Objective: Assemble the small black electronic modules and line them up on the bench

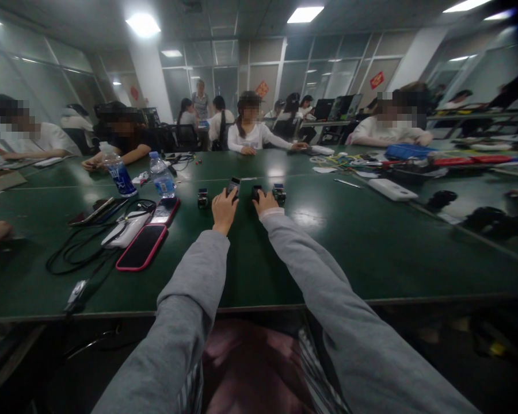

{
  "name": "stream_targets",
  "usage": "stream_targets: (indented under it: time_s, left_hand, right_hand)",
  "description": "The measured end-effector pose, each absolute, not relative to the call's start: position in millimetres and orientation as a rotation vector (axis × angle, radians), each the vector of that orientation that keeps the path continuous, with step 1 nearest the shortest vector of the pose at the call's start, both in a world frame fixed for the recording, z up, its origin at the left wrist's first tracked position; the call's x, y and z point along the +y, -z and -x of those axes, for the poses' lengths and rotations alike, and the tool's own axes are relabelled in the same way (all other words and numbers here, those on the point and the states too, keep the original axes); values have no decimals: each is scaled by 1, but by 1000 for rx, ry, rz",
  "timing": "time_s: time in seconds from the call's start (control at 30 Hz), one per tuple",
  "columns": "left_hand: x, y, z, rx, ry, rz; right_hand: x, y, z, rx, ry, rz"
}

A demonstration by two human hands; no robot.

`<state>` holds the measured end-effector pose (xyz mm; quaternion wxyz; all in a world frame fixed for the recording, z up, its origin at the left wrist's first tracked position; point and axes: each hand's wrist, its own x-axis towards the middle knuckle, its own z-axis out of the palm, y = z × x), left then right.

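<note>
Both my arms reach forward over the green table [328,259]. My left hand [225,208] has its fingers and thumb closed about a small dark boxy device [233,183] with a greyish top, which looks slightly tilted. My right hand [266,201] grips a similar small black block [256,191], partly hidden by the fingers. Just left of my left hand stands another small device with a dark bluish top and exposed parts [202,197]. A matching small device [279,192] sits close against the right side of my right hand.
Left of my arms lie a pink-edged phone [141,247], a second phone [166,210], a white power bank [127,229] and black cables. Two bottles [162,175] stand behind them. At right are a white power strip [392,190] and tangled wires. Several people sit around.
</note>
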<state>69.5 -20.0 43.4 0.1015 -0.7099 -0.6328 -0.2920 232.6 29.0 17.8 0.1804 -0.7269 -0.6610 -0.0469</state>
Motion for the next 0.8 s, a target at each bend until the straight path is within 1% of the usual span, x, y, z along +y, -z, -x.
stream_targets:
  time_s: [0.1,0.2,0.47,0.8]
  left_hand:
    - [-18,-35,-76,-1985,692,2156]
    - [-15,-30,-75,-2032,615,2177]
    - [-13,-28,-73,-1995,545,2243]
    - [-13,-27,-73,-1972,536,2261]
  right_hand:
    - [27,-20,-232,-1883,131,2056]
    - [26,-20,-231,-1906,129,2038]
    - [30,-14,-232,-1907,162,2016]
    - [26,-17,-229,-2042,159,1950]
